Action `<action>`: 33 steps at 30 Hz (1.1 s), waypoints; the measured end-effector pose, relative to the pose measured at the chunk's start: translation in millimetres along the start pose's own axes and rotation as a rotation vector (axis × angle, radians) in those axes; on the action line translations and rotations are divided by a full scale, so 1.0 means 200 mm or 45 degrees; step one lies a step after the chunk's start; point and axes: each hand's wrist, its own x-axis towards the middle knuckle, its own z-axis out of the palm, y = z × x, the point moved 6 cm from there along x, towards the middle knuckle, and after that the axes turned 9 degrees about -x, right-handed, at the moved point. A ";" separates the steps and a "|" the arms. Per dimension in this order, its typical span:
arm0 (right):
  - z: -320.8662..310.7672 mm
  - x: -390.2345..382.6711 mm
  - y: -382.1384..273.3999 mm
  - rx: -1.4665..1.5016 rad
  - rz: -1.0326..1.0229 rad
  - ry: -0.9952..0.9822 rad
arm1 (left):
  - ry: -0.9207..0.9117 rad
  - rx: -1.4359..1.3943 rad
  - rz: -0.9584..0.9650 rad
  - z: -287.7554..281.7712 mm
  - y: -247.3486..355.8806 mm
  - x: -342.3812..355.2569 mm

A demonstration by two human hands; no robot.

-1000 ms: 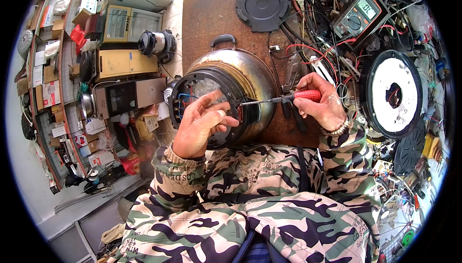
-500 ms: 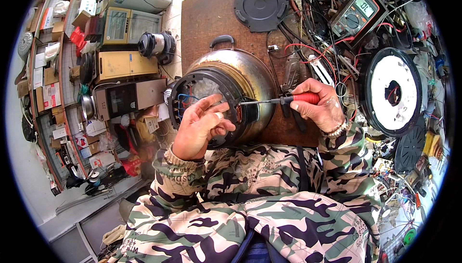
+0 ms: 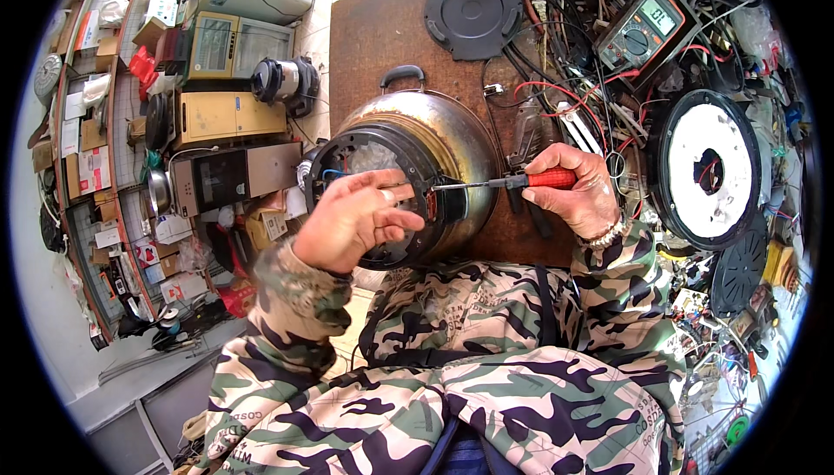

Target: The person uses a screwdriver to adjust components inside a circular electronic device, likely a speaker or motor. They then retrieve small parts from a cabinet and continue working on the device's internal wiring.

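A stained metal pot (image 3: 460, 141) lies on its side on the brown table, with its black base ring (image 3: 408, 158) facing left. Blue and red wires show in the base's opening, partly behind my left hand (image 3: 360, 219). That hand hovers in front of the base, fingers loosely bent and apart, with nothing visible in them. My right hand (image 3: 580, 193) pinches the red handle of a screwdriver (image 3: 473, 185) between thumb and fingers. Its shaft points left, and the tip meets the edge of the base beside a black side piece (image 3: 452, 200).
A round black cover (image 3: 473, 13) rests on the brown tabletop (image 3: 373, 32) beyond the pot. To the right lie tangled cables, a multimeter (image 3: 647, 28) and a black ring with a white disc (image 3: 711, 149). Shelves of boxes (image 3: 91, 171) and old appliances stand at the left.
My left hand has shifted a little left, its forearm swinging outward to the left. The right hand and screwdriver stay in nearly the same place, tip still at the base's edge.
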 end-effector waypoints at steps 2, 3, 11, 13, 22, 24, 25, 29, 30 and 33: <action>0.00 0.00 -0.01 -0.002 0.005 -0.001 | -0.088 -0.249 -0.136 -0.05 0.02 0.02; 0.00 0.00 -0.01 -0.013 0.007 0.003 | -0.111 -0.325 -0.179 -0.05 0.02 0.02; 0.01 -0.02 0.04 0.060 0.105 0.024 | -0.135 -0.590 -0.181 -0.08 -0.05 0.01; 0.00 -0.03 0.05 0.077 0.064 0.040 | -0.127 -0.597 -0.184 -0.08 -0.06 0.01; 0.00 -0.01 0.04 -0.008 0.341 -0.132 | -0.094 -0.534 -0.163 -0.06 -0.06 0.01; 0.01 -0.02 0.02 0.137 0.234 -0.084 | -0.075 -0.524 -0.154 -0.07 -0.07 0.01; 0.00 -0.02 0.04 0.105 0.183 -0.075 | -0.063 -0.477 -0.127 -0.06 -0.06 0.00; 0.00 -0.04 0.05 0.106 0.205 -0.069 | -0.033 -0.283 -0.011 -0.02 -0.07 -0.02; 0.00 -0.04 0.05 0.121 0.218 -0.069 | -0.034 -0.231 0.016 -0.01 -0.06 -0.02; 0.00 -0.04 0.06 0.093 0.185 -0.074 | -0.039 -0.175 0.003 -0.03 -0.05 -0.01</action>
